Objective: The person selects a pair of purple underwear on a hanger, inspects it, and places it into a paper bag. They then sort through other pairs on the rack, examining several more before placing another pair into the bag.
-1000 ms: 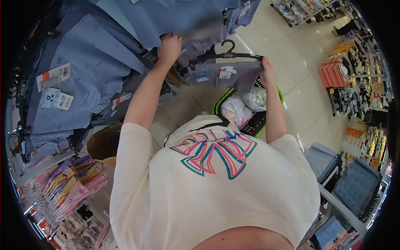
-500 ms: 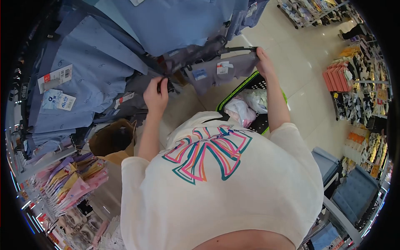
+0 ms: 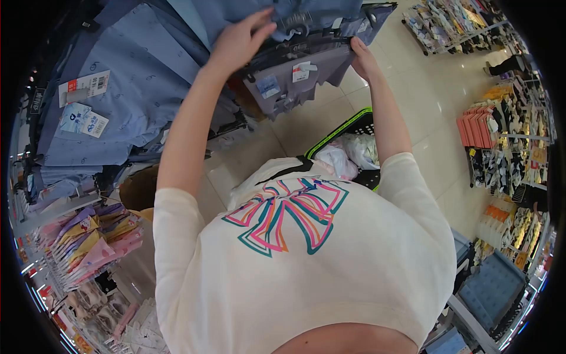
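My right hand [image 3: 363, 59] grips the right end of a dark hanger from which a grey garment [image 3: 283, 88] hangs, with a blue-white tag and a white price tag on its front. Up against the rack, my left hand [image 3: 240, 44] has its thumb and fingers apart beside the blue garments [image 3: 215, 15]; its fingertips overlap the blue cloth and hangers in this view. More blue garments [image 3: 127, 88] with price tags hang to the left of my left arm.
A black basket with a green rim [image 3: 339, 133] stands below, holding plastic-wrapped items [image 3: 359, 150]. Colourful small garments [image 3: 88, 236] hang at lower left, near a brown bag [image 3: 144, 189]. Racks of goods [image 3: 510, 135] line the right, and a person's leg [image 3: 507, 64] shows beyond the tiled floor.
My left hand has moved up and to the right onto the rack, its fingers spreading. My right hand has raised the hanger with the grey garment slightly, close against the rack.
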Demonstrator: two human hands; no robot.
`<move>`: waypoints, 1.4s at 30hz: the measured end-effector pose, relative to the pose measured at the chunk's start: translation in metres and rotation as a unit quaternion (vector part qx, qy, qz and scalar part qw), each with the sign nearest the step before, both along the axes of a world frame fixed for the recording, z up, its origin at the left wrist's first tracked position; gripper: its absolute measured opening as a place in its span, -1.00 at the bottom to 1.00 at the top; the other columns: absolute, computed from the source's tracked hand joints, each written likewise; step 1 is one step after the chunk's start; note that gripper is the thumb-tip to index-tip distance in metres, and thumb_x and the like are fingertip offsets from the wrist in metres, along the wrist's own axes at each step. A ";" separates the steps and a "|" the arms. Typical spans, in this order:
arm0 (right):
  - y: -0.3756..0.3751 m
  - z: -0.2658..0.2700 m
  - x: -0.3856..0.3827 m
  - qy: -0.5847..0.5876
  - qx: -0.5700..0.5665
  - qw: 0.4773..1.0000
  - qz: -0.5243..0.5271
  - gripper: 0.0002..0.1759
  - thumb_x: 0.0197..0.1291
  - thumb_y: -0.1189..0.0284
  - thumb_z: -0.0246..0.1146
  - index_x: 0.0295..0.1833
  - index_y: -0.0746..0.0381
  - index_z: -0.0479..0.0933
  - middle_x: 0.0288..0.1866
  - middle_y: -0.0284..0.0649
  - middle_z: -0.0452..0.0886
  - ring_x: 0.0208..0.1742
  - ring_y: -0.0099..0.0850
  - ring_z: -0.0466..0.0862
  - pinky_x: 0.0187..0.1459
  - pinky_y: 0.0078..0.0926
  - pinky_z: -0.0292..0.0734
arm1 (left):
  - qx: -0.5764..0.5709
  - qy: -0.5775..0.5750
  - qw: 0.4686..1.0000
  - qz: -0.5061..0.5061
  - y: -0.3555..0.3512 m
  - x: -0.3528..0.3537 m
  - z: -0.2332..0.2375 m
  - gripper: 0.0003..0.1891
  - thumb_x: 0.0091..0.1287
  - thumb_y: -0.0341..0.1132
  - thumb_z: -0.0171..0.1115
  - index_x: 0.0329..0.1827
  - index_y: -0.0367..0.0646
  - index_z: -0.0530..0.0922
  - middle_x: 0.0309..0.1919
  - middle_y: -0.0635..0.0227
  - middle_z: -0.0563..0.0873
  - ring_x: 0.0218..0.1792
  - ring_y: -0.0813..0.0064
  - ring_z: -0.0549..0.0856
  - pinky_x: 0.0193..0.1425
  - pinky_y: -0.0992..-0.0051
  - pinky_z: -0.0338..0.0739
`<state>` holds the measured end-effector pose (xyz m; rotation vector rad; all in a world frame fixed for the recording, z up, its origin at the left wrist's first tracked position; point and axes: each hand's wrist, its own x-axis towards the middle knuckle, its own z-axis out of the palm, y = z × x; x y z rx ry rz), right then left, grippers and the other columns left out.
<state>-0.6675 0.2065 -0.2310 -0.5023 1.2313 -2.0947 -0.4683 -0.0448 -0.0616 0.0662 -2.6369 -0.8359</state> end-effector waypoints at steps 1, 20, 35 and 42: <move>-0.002 0.002 0.000 -0.015 0.003 1.000 -0.011 -0.71 0.30 0.17 0.05 -0.04 0.14 0.43 -0.12 -0.47 0.53 -0.09 -0.61 0.47 0.01 -0.51 0.32 | -0.068 -0.050 0.995 0.044 -0.002 -0.010 0.016 -0.64 0.24 -0.06 0.13 0.00 -0.05 0.52 -0.30 0.25 0.68 -0.23 0.20 0.65 -0.15 0.38 0.50; -0.043 -0.009 0.023 0.158 0.192 0.918 -0.308 -0.66 0.20 0.29 0.21 -0.02 0.29 0.44 -0.15 -0.28 0.52 -0.12 -0.51 0.46 -0.07 -0.55 0.36 | 0.030 0.030 0.998 0.044 0.010 0.072 -0.020 -0.79 0.22 -0.27 0.22 -0.26 -0.27 0.57 -0.39 0.20 0.63 -0.44 0.31 0.61 -0.34 0.50 0.45; -0.074 0.097 0.218 0.630 0.216 0.737 0.115 -0.77 0.02 0.32 0.30 -0.23 0.20 0.55 -0.44 -0.26 0.55 -0.42 -0.40 0.55 -0.39 -0.50 0.40 | 0.088 -0.057 0.970 0.219 0.033 0.246 -0.069 -0.84 0.19 -0.22 0.16 -0.30 -0.08 0.61 -0.39 0.31 0.66 -0.37 0.23 0.63 -0.33 0.34 0.50; -0.136 0.095 0.277 0.643 0.236 0.720 0.113 -0.78 -0.04 0.32 0.33 -0.33 0.20 0.54 -0.52 -0.23 0.52 -0.54 -0.31 0.49 -0.46 -0.42 0.37 | 0.160 -0.050 0.930 0.326 -0.019 0.330 -0.073 -0.76 0.25 -0.18 0.11 -0.37 -0.17 0.61 -0.45 0.20 0.65 -0.39 0.14 0.62 -0.33 0.30 0.48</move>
